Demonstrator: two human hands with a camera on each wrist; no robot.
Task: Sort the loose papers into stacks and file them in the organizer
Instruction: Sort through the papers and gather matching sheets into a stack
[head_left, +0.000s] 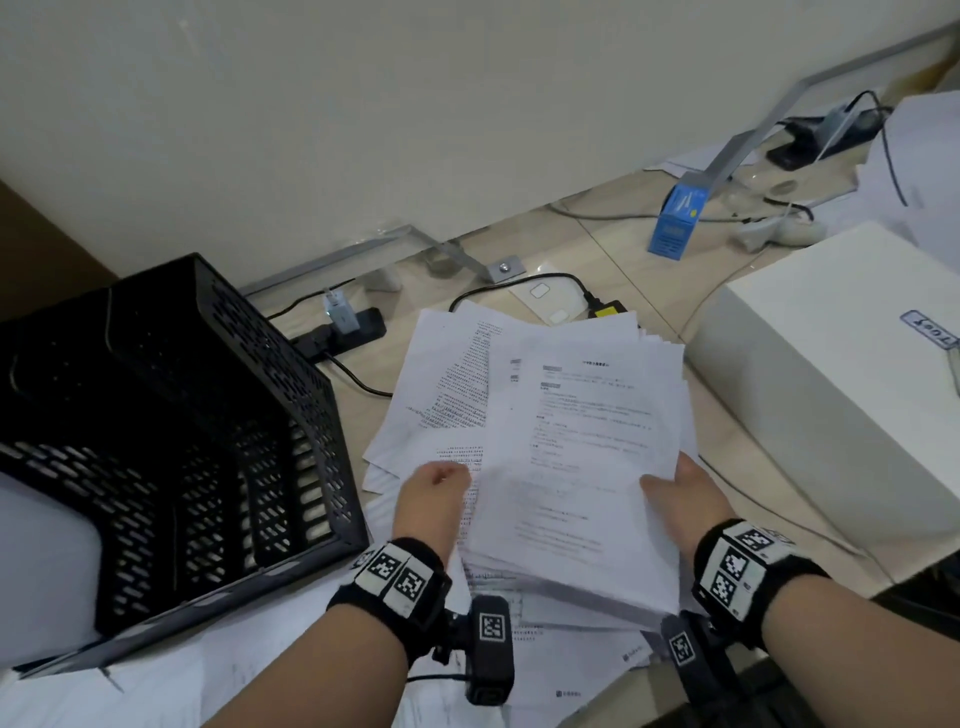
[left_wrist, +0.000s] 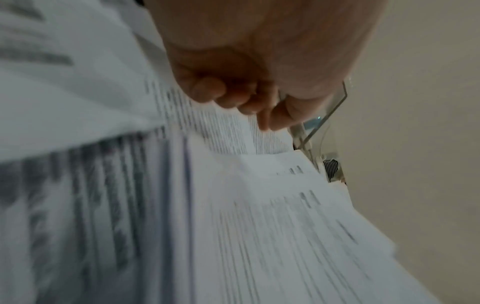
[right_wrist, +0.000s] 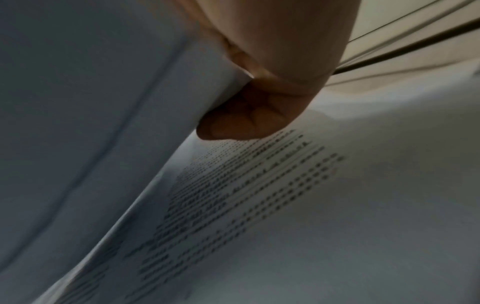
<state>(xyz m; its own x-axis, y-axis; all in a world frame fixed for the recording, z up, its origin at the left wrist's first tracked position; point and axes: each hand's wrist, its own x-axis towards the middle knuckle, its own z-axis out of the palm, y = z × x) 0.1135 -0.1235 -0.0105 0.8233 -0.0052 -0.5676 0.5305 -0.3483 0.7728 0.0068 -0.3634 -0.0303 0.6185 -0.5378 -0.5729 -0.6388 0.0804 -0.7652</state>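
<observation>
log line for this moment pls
left hand grips white printed paper stack | right hand grips same | black perforated organizer unfilled

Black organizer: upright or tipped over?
Tipped. The black organizer lies on its side by the papers, with its open compartments facing the person. No papers show inside.
</observation>
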